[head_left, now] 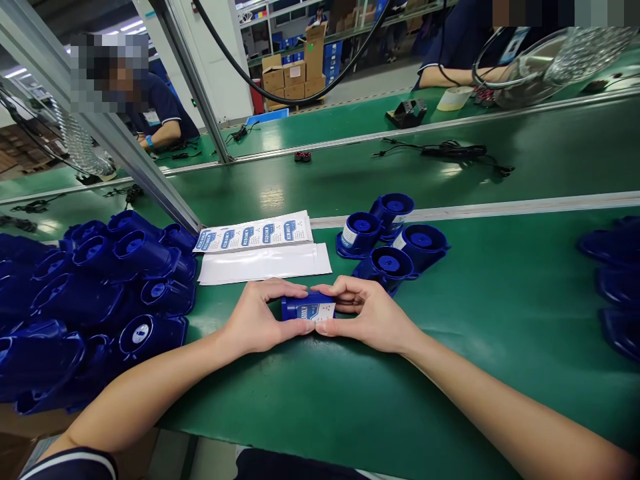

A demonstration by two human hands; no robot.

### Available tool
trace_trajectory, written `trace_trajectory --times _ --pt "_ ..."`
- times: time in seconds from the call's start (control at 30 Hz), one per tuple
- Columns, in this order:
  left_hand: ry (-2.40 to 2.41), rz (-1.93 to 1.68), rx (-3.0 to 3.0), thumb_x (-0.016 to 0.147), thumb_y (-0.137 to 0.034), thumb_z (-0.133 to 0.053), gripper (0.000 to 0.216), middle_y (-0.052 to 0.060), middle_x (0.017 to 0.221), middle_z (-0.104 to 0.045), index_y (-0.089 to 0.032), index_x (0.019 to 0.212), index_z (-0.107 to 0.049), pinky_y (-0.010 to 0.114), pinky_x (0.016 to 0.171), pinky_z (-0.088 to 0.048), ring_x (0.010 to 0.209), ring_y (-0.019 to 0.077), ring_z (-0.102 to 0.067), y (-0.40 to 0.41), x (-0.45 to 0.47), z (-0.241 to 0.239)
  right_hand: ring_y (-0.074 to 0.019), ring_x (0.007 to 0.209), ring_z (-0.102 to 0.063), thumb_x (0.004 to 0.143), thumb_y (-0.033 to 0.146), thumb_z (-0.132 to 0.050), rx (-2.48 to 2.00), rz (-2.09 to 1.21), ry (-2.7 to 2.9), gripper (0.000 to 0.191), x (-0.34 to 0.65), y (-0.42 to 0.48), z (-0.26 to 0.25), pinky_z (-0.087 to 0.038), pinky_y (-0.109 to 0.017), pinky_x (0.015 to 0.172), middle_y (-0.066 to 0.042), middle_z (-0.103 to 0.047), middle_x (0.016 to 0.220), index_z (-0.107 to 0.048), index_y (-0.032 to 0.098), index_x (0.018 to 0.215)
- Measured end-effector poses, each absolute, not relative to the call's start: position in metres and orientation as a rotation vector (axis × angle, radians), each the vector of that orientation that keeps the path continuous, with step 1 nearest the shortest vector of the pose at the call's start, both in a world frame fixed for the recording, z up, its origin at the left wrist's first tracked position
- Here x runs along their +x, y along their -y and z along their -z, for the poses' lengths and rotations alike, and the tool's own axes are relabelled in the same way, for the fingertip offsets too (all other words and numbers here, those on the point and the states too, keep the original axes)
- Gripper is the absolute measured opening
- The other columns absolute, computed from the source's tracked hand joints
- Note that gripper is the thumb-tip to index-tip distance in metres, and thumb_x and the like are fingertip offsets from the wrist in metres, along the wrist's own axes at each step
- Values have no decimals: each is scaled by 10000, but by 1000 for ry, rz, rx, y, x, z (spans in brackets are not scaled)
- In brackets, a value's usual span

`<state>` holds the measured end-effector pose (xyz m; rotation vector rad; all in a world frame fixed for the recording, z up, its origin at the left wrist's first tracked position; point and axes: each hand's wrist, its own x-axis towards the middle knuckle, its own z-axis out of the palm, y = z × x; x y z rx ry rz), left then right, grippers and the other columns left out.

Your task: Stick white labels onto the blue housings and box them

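Observation:
Between my two hands lies a blue plastic housing (293, 309) on its side, a blue and white label (320, 311) on the face toward me. My left hand (263, 317) grips its left end, thumb at the lower edge and fingers over the top. From the right, my right hand (373, 313) pinches it, the thumb on the label's lower edge. Both thumb tips nearly meet. Just behind are sheets of printed labels (255, 231) and a blank white strip (265, 263). Several blue housings, some with labels, stand behind my right hand, including one housing (423, 245).
A large heap of blue housings (80, 293) fills the left side. More blue parts (620, 287) sit at the right edge. A metal post (125, 147) rises at the left. Beyond a rail lie black cables (455, 152); co-workers sit across the green bench (340, 387).

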<state>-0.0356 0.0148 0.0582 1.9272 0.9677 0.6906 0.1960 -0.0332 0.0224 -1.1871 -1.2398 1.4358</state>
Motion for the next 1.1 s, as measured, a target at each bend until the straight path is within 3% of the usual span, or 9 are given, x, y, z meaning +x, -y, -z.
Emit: trace_trajectory --times 0.27,0.47,0.63,0.8,0.9,1.1 --pt "-903 -778 1992 734 -256 -967 453 88 1088 -857 -227 1168 -839 432 920 -625 980 277 -775 -8 -34 -52 -380 1150 -795 530 339 -1041 -1193 -1418 1227 480 196 34 -24 -625 -555 1075 -121 -833 1238 -679 225 825" --pt "-905 -857 1978 807 -283 -917 340 93 1037 -858 -208 1132 -848 421 900 -616 941 261 -767 -7 -31 -50 -365 1073 -820 551 398 -1040 -1166 -1484 1101 459 197 34 -20 -648 -526 1021 -136 -840 1215 -704 203 794" --pt "-972 -845 1955 808 -301 -917 445 97 1115 -852 -212 1231 -807 448 960 -618 1011 280 -778 -5 -30 -48 -356 1045 -824 516 413 -1055 -1161 -1512 1047 468 195 32 -19 -651 -516 990 -134 -846 1199 -732 192 773" --pt "-947 -968 2037 909 -266 -811 301 70 1030 -866 -230 1208 -805 436 923 -622 958 254 -778 -1 -25 -43 -362 1096 -808 518 413 -1053 -1198 -1553 965 394 195 32 -19 -629 -523 1023 -116 -862 1132 -766 199 684" --pt "-992 -933 2044 940 -262 -771 329 49 1028 -867 -244 1269 -776 436 954 -618 967 248 -781 -3 -22 -43 -347 1079 -809 494 383 -1058 -1216 -1567 912 396 192 33 -18 -646 -500 987 -91 -868 1096 -796 213 737" --pt "-1060 -909 2071 990 -283 -697 314 42 972 -851 -225 1292 -760 405 929 -610 921 233 -767 -3 -19 -44 -280 795 -793 686 558 -950 -1286 -1324 1006 410 184 24 -12 -638 -415 768 -73 -841 807 -765 200 760"
